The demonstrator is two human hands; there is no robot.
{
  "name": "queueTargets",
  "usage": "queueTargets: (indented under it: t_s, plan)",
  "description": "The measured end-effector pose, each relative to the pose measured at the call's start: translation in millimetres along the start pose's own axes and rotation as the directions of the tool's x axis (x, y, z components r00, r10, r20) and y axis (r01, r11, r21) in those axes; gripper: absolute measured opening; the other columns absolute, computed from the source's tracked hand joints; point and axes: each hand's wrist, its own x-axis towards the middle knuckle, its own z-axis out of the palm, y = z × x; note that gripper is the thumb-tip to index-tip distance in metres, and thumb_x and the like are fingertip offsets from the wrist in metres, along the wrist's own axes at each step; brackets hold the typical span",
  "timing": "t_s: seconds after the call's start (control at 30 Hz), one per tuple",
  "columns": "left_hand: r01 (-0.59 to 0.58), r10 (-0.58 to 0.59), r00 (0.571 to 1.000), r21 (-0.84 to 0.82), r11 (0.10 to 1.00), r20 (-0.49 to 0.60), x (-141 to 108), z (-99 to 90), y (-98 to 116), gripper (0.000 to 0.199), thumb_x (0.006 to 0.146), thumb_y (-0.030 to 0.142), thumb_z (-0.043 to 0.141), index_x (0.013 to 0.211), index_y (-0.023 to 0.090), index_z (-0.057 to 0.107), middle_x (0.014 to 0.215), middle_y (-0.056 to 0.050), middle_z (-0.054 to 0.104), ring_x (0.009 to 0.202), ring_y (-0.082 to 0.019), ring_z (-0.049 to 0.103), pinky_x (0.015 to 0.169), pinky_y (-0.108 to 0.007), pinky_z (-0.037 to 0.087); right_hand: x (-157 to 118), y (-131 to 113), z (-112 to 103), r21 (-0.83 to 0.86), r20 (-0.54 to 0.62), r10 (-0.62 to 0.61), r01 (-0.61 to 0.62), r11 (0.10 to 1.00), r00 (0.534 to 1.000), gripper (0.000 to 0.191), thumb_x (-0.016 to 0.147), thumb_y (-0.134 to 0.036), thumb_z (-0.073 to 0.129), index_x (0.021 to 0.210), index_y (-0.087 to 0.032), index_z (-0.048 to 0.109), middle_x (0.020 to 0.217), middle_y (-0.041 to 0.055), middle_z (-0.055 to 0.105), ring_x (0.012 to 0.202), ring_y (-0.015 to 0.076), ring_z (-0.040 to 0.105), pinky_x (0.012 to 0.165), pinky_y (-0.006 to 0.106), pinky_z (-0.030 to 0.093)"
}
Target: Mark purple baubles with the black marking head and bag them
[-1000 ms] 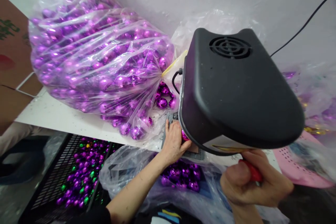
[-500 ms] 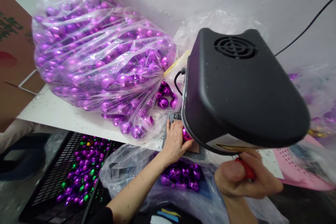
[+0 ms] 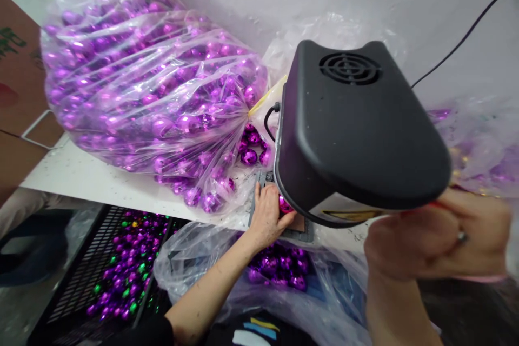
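Observation:
My left hand (image 3: 267,216) lies on the base of a black machine (image 3: 365,124), its fingers around a shiny magenta ball (image 3: 285,204) that is partly hidden by the machine's head. Right of the machine, my right hand (image 3: 438,235) is closed around a red handle, of which only a sliver (image 3: 440,204) shows. A brown flat piece (image 3: 299,223) sits on the grey base (image 3: 310,235) under the ball. Several purple balls (image 3: 248,157) lie behind my left hand.
A large clear bag of purple balls (image 3: 154,81) fills the left of the white table (image 3: 109,181). Below are a black crate (image 3: 67,281) with small purple and green balls and an open bag of purple balls (image 3: 278,267). A cardboard box (image 3: 20,81) stands far left.
My right hand has moved up and to the right with the red handle. The view has shifted slightly. My left hand stays at the magenta ball.

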Motion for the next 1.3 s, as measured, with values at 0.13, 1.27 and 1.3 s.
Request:
queueTargets:
  t_s: [0.13,1.27,1.3]
  plan:
    - [-0.057,0.057,0.998,0.004,0.998,0.028,-13,-7.8,2,0.040,0.088,0.034,0.068,0.123,0.021,0.056,0.114,-0.012,0.064,0.114,-0.032,0.058,0.115,-0.065,0.031,37,-10,15,-0.030,-0.089,-0.028,0.025,0.999,0.996,0.038,0.097,-0.044,0.044,0.073,-0.020,0.061,0.066,-0.0022,0.057,0.060,0.0071,0.051,0.057,0.027,0.036]
    - [0.566,-0.319,0.818,-0.770,0.295,0.479,15,-71.3,-18,0.046,0.080,0.045,0.078,0.113,0.016,0.064,0.094,-0.008,0.074,0.075,-0.018,0.072,0.066,-0.028,0.058,65,-5,32,0.025,0.056,0.109,-0.110,0.994,0.993,0.044,0.093,-0.052,0.047,0.066,-0.016,0.048,0.055,-0.0056,0.036,0.055,0.0037,0.032,0.055,0.024,0.022]
    - [0.572,-0.338,0.814,-0.754,0.322,0.473,14,-67.3,-18,0.047,0.080,0.046,0.077,0.113,0.015,0.064,0.094,-0.009,0.075,0.077,-0.019,0.073,0.067,-0.030,0.059,65,-6,32,0.029,0.056,0.108,-0.110,0.994,0.993,0.043,0.092,-0.051,0.047,0.067,-0.016,0.048,0.055,-0.0058,0.035,0.055,0.0036,0.032,0.055,0.024,0.022]
